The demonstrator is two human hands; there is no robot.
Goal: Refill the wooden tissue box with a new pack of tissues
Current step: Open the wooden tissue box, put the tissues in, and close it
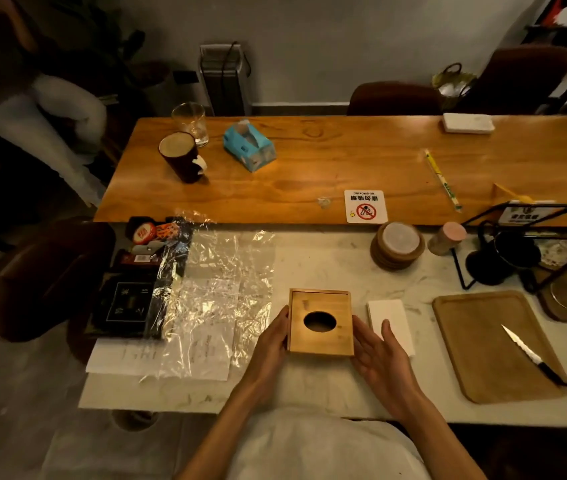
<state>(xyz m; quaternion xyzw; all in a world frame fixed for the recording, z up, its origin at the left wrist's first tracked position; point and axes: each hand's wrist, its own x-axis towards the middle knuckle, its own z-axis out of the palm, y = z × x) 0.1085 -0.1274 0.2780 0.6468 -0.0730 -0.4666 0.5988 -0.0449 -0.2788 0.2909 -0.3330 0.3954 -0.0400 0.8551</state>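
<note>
The square wooden tissue box (320,299) sits on the white marble table (309,258), its top showing a dark oval hole. My left hand (270,344) lies flat against the box's left side, fingers straight. My right hand (379,358) is at the box's right side, palm up and fingers spread; contact with the box is unclear. A white stack of tissues (391,320) lies just right of the box, partly behind my right fingers. A crumpled clear plastic wrapper (219,292) is spread out left of the box. A blue tissue pack (249,147) stands on the far wooden table.
A wooden tray (489,344) with a knife (531,355) lies at the right. Coasters (398,245), a pink-lidded jar (446,239) and a black wire rack (517,251) stand behind it. Dark boxes (126,299) and papers sit at the left. A mug (180,157) and glass (190,123) are on the far table.
</note>
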